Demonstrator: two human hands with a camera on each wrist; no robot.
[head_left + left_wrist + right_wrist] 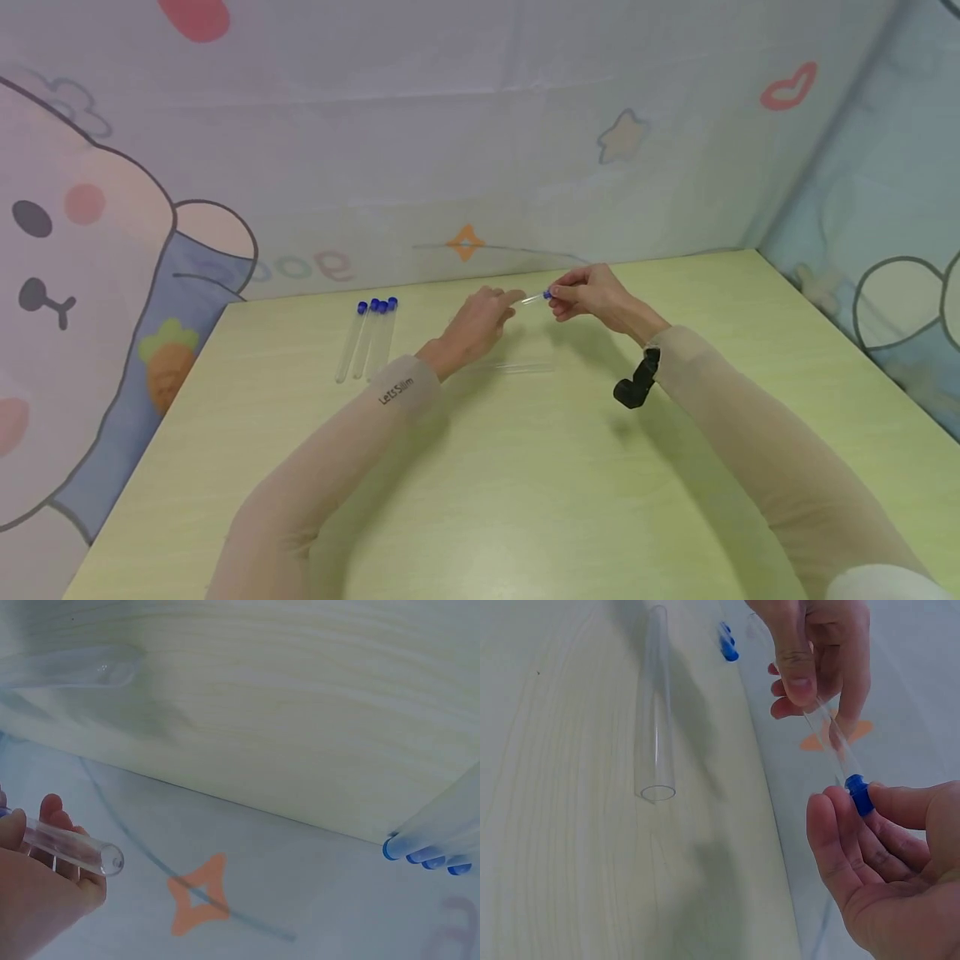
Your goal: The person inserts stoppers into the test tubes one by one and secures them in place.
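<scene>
Between both hands a clear test tube (831, 739) is held above the table, with a blue cap (859, 795) at its mouth. My left hand (477, 323) grips the glass body. My right hand (592, 297) pinches the blue cap between thumb and fingers. In the left wrist view the rounded closed end of the held tube (75, 850) sticks out past the left fingers. Below the hands an uncapped clear tube (656, 712) lies on the table, its open mouth facing right in the head view.
Several tubes with blue caps (362, 307) lie side by side on the pale wooden table (465, 483), left of the left hand. A printed cloth (420, 150) hangs behind the table's far edge. A black device (636, 382) is strapped at the right wrist.
</scene>
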